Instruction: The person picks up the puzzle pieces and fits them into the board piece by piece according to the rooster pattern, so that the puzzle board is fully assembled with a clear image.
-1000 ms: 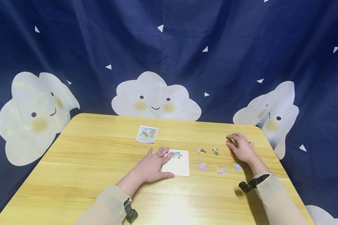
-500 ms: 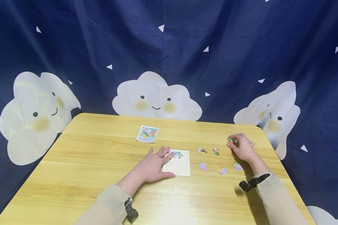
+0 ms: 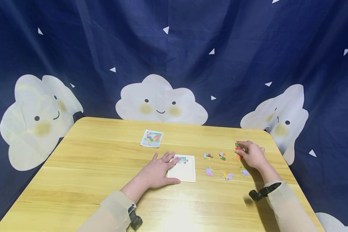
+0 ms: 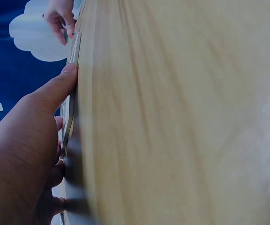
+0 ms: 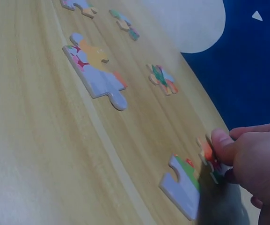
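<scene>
Shifted rightward, my right hand (image 3: pixel 253 155) pinches a red piece (image 3: pixel 238 149); my left hand (image 3: pixel 158 172) spreads over the tray (image 3: pixel 186 174), loose pieces (image 3: pixel 227 176) between.

On a wooden table (image 3: pixel 90 167), the left hand (image 3: pixel 158 172) lies spread over the left side of a white tray (image 3: pixel 185 174), its thumb at the near edge. A strip of joined puzzle pieces (image 3: pixel 182 160) sits along the tray's far side, partly under the fingers. To the right, five loose pieces (image 3: pixel 209 172) lie apart from one another; beyond them the right hand (image 3: pixel 253 156) pinches a red and green piece (image 3: pixel 238 149). A picture card (image 3: pixel 151 139) rests behind the tray, before a navy curtain (image 3: pixel 188 42) with smiling clouds (image 3: pixel 160 100).
</scene>
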Motion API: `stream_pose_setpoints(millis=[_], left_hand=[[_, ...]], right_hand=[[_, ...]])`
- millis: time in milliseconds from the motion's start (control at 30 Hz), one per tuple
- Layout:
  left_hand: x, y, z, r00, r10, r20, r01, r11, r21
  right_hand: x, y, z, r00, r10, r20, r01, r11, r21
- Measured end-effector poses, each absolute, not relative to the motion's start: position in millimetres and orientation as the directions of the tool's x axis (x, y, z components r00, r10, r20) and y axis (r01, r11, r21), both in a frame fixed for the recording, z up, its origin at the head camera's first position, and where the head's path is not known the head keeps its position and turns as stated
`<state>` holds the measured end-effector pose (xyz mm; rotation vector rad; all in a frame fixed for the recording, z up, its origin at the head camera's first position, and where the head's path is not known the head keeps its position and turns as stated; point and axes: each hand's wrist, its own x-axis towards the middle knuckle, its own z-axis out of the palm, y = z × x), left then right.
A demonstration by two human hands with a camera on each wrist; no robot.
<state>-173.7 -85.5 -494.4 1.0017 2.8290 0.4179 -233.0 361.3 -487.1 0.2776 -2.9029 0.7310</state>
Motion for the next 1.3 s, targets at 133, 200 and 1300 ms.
stream_pose_setpoints(millis=[133,200,1300], left_hand=[[-174,-86,-496,-0.776,0.63,-0.01,0.599,0.744,0.296],[-174,-86,-496,-0.777,0.63,-0.009,0.599,0.743,0.299],[-174,-86,-496,-0.78,0.625,-0.021,0.592,0.749,0.296]], right_hand=[[-231,362,-484,-0.974,-0.174,0.148,-0.223,0.863,-0.454],[-231,362,-483,-0.974,-0.184,0.135,-0.226,0.855,-0.467],[-223,349,-474,-0.946,-0.297,0.129,-0.324,0.853,-0.409]])
